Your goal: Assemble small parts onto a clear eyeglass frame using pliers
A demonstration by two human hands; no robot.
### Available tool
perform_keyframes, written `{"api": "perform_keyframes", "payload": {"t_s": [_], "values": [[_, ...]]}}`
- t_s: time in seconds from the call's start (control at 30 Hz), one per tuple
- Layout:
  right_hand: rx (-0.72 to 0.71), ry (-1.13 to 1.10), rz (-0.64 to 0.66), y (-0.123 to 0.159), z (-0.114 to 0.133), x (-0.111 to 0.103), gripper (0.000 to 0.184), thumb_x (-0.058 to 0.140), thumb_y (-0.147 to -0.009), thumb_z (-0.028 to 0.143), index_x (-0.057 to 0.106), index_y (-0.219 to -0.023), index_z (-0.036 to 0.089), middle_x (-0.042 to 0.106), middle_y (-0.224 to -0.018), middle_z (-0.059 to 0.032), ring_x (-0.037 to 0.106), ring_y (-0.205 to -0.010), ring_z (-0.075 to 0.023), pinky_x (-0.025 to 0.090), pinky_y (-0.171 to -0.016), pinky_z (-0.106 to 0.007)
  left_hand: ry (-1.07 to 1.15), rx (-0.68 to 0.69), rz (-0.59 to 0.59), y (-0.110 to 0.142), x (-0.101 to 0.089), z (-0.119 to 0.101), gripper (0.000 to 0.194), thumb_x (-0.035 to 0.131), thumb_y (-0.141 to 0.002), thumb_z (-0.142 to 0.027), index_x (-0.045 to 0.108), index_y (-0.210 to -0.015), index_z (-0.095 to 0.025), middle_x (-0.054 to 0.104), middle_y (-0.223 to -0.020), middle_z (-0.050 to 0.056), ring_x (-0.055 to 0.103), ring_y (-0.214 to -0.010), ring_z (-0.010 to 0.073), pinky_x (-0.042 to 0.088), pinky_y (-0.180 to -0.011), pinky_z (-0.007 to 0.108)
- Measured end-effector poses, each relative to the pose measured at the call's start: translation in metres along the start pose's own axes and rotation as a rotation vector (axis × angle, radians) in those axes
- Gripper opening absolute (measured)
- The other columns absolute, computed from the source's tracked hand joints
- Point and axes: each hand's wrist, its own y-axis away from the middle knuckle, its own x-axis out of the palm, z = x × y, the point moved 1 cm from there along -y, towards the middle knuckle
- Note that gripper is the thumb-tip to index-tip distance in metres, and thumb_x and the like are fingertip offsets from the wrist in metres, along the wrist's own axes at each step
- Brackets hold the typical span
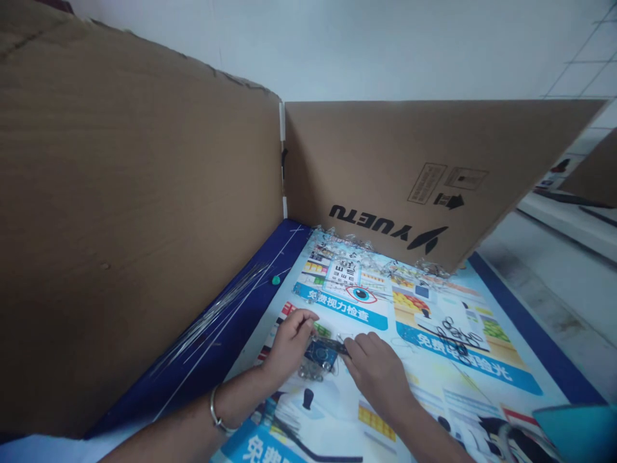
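My left hand [290, 343], with a metal bangle on its wrist, pinches a thin piece of wire, mostly hidden by the fingertips. From the right, my right hand [378, 368] is closed around small dark pliers [331, 344], whose tip points at the left fingertips. Under and between both hands lies a small heap of bent wire pieces [311, 371] on the printed sheet. Long straight wires [219, 305] lie in a bundle to the left, on the blue border.
Cardboard panels [144, 212] wall off the left and back. Many bent wire pieces [359, 247] line the back panel's foot. Dark rings [457, 337] lie at right on the printed sheet [332, 411]. A green cap [276, 280] sits beyond my left hand; a teal object [576, 427] is at lower right.
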Motion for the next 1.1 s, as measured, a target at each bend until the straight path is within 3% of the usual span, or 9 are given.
{"api": "perform_keyframes", "payload": {"t_s": [0.4,0.9,1.1], "values": [[0.059,-0.13,0.009,-0.001,-0.0008,0.0014,0.017,0.043,-0.085,0.029,0.055,-0.081,0.019,0.051,-0.071,-0.0036,0.045,-0.07,-0.0167,0.033,-0.064,-0.028,-0.105,0.052,0.003,0.0014,0.0002,0.0019,0.017,0.042,-0.081,-0.024,0.058,-0.085,-0.018,0.056,-0.071,0.0,0.051,-0.066,0.0139,0.04,-0.064,0.025],[-0.064,0.139,-0.013,0.0009,0.0021,-0.004,0.015,0.045,-0.083,0.02,0.056,-0.093,0.018,0.051,-0.074,-0.0047,0.041,-0.07,-0.017,0.028,-0.062,-0.031,0.049,-0.094,-0.026,0.002,0.0033,0.0052,0.014,0.045,-0.08,-0.026,0.056,-0.083,-0.017,0.054,-0.065,-0.002,0.05,-0.062,0.0121,0.039,-0.061,0.023],[-0.043,0.08,-0.035,0.0016,0.0027,-0.0008,0.011,0.048,-0.082,0.022,0.056,-0.089,0.018,0.049,-0.071,-0.0035,0.04,-0.069,-0.0167,0.027,-0.062,-0.031,0.072,-0.118,-0.056,0.001,0.0036,0.0011,0.014,0.045,-0.078,-0.026,0.056,-0.081,-0.017,0.054,-0.065,-0.002,0.05,-0.062,0.0124,0.039,-0.06,0.022]]}}
